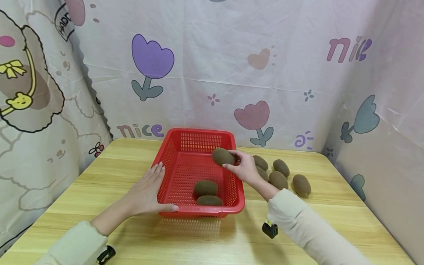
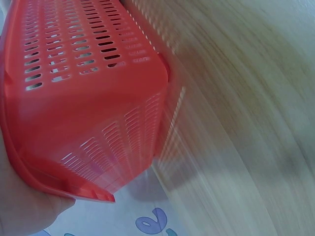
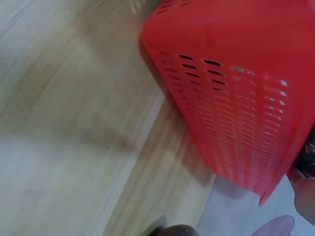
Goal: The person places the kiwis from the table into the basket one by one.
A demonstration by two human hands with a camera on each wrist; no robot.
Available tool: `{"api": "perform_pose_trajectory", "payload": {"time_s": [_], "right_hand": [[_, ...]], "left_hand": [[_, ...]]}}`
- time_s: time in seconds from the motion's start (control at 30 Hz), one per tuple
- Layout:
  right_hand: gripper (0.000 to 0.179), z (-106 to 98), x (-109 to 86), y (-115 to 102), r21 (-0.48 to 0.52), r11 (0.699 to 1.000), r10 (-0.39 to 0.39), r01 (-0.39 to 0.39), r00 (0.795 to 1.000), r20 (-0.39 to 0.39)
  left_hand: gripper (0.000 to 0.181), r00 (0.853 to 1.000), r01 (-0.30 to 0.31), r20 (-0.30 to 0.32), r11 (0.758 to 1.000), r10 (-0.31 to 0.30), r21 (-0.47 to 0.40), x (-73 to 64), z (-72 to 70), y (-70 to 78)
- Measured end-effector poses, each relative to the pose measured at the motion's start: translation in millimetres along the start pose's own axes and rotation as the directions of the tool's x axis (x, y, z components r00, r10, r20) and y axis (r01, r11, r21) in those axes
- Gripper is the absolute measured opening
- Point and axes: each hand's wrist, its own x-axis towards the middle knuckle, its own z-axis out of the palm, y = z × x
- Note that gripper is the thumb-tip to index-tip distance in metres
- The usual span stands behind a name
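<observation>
A red plastic basket point(image 1: 185, 210) with slotted walls stands on the wooden table. Over its right rim my right hand point(image 1: 244, 167) holds a brown kiwi point(image 1: 222, 157) between thumb and fingers. Two more kiwis, one point(image 1: 205, 188) behind the other point(image 1: 209, 200), lie inside at the near end. My left hand point(image 1: 145, 193) rests on the basket's near left corner, fingers straight along the left rim and thumb on the front rim. In the left wrist view part of that hand point(image 2: 24, 209) shows against the rim.
Several loose kiwis point(image 1: 278, 179) lie on the table point(image 1: 318, 228) to the right of the basket, partly behind my right hand. A patterned cloth point(image 1: 205, 92) hangs behind the table and along both sides.
</observation>
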Motion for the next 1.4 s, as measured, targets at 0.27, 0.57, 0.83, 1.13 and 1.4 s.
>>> {"api": "perform_pose_trajectory", "payload": {"time_s": [0.27,0.57,0.83,1.13,1.4], "right_hand": [[0.039,17,3.0,0,-0.204,0.973,-0.097,0.113,0.992,0.084],[0.032,22,7.9,-1,-0.304,0.927,-0.151,0.217,0.962,0.228],[0.010,22,7.8,0,-0.280,0.938,-0.137,0.202,0.963,0.233],[0.008,15,-4.8,4,-0.184,0.964,-0.193,0.192,0.981,0.010],[0.022,-4,-14.4,13,-0.161,0.967,-0.227,0.197,0.955,-0.193]], "left_hand": [[0.118,1.000,0.011,-0.001,1.000,-0.011,-0.007,-1.6,0.5,0.3],[0.118,1.000,0.017,-0.003,1.000,-0.017,-0.010,-1.3,1.3,0.2],[0.118,1.000,0.015,-0.002,1.000,-0.015,-0.008,-1.0,1.7,0.2],[0.118,1.000,0.017,0.006,1.000,-0.017,-0.018,-0.7,1.2,1.5],[0.118,1.000,0.011,0.002,1.000,-0.011,-0.012,-0.1,-0.2,0.8]]}}
